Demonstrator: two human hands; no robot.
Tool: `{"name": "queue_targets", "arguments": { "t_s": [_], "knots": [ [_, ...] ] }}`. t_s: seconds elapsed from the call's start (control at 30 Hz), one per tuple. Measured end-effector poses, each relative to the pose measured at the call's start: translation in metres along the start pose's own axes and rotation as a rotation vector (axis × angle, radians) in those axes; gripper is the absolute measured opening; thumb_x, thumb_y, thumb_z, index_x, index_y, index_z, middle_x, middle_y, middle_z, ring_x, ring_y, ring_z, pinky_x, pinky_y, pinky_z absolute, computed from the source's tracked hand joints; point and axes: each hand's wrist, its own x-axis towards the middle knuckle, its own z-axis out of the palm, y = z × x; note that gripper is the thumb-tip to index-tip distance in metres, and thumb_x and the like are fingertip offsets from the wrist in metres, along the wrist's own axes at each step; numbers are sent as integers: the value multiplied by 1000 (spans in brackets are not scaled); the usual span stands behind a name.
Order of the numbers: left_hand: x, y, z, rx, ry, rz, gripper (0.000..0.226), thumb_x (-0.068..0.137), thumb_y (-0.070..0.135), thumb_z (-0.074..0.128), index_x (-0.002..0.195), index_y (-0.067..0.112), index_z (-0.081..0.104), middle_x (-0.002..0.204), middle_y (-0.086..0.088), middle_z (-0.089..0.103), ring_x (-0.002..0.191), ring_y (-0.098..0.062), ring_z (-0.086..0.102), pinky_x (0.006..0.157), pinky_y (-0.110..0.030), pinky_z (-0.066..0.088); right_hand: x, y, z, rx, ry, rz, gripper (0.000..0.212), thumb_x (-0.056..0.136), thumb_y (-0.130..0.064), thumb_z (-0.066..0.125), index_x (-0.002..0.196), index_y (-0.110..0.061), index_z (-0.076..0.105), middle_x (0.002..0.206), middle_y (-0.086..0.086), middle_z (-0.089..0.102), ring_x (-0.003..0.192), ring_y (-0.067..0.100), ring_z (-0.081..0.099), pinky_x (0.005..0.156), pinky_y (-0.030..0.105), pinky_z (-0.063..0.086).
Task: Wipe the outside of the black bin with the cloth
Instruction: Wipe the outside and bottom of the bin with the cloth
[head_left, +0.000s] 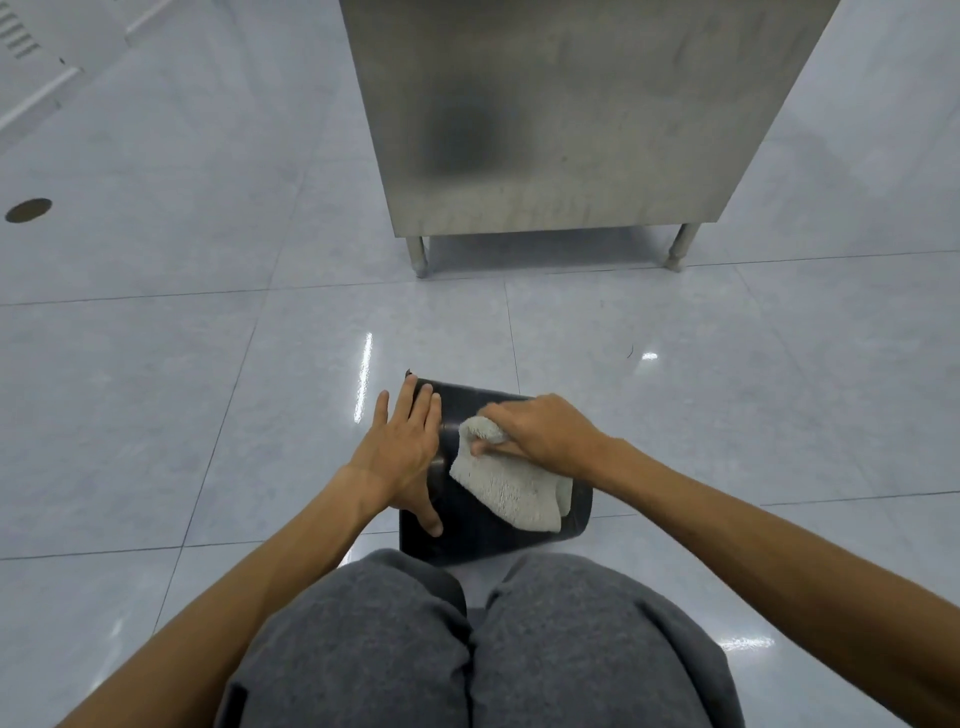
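Black plastic forms the bin, which lies on its side on the pale grey tiled floor, directly in front of the person's knees. One end points away from the person toward the steel cabinet; the near end sits just beyond the grey trousers. Whether the far end is the open mouth or the base cannot be told from this view.

The left hand rests flat on the left upper side of the bin. Its fingers are extended and spread, the fingertips reaching close to the far edge, and the thumb points back along the bin wall toward the person. The hand grips nothing; the palm presses against the bin surface.

The right hand is clenched around one end of a light grey terry cloth. The fingers curl over the bunched upper part of the cloth, and the thumb tucks beneath a fold. The remaining cloth spreads flat over the upper right side of the bin, in contact with the outer wall, and reaches almost to the near right edge.

A stainless steel cabinet on short round legs stands farther away on the floor, well apart from the bin. A dark round floor drain is set into a tile at far left. Ceiling light reflections appear on the glossy tiles beside the bin.
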Motion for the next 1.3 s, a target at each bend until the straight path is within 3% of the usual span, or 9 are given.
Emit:
{"name": "queue_targets", "arguments": {
  "t_s": [0.17,0.3,0.4,0.57,0.67,0.83,0.97,1.1,1.3],
  "knots": [
    [-5,4,7,14,18,-2,161,49,88,71,155,-2,-12,165,-21,-14,149,-42,-23,119,-61,-2,36,38,21,-107,81,74,86,89,-86,20,87,-13,63,69,1,65,57,24,62,46,30,39],
    [-6,4,10,-17,20,-13,162,48,87,73,155,-1,-12,165,-21,-14,149,-41,-23,120,-61,-2,39,41,33,-183,228,146,77,86,-82,39,102,-15,72,89,3,71,76,25,65,54,37,50],
    [-4,3,6,-17,16,-4,162,49,87,73,155,-1,-11,165,-21,-14,149,-42,-23,121,-61,-1,35,35,30,-297,288,207,75,86,-82,42,105,-16,71,97,5,66,83,26,58,72,42,44],
    [-4,4,8,-3,22,-13,163,47,89,71,155,-1,-11,165,-21,-14,149,-42,-22,121,-62,2,31,1,33,-174,242,345,33,94,-44,70,100,-11,70,91,8,64,79,28,59,71,38,40],
    [-7,6,8,4,34,-8,163,48,88,72,155,-2,-11,165,-22,-12,150,-43,-19,121,-58,0,26,-16,50,79,161,545,33,108,-35,49,118,-12,69,109,9,67,96,30,63,87,43,45],
    [-13,8,7,-4,39,-8,162,50,87,73,154,-4,-12,165,-23,-11,150,-43,-17,124,-54,1,15,-26,55,121,38,631,57,107,-52,24,150,-23,49,147,-4,57,138,22,47,117,59,20],
    [-8,4,3,-26,21,-3,164,48,87,73,154,-4,-13,165,-23,-13,150,-41,-19,122,-52,-1,-18,-58,63,81,48,555,66,103,-62,22,162,-32,24,168,-10,28,158,27,14,118,74,-4],
    [-1,-1,0,-41,8,19,163,49,88,72,155,-3,-12,165,-22,-14,150,-41,-21,125,-51,1,-64,-86,93,-38,35,450,81,99,-68,27,166,-30,2,174,-3,10,159,32,7,115,75,3],
    [-5,1,9,53,46,54,160,52,94,62,153,-6,-11,164,-26,-11,149,-46,-18,124,-53,0,-68,-89,104,-93,3,443,85,96,-80,21,164,-29,18,173,1,17,158,34,17,118,74,1]
  ]
}}
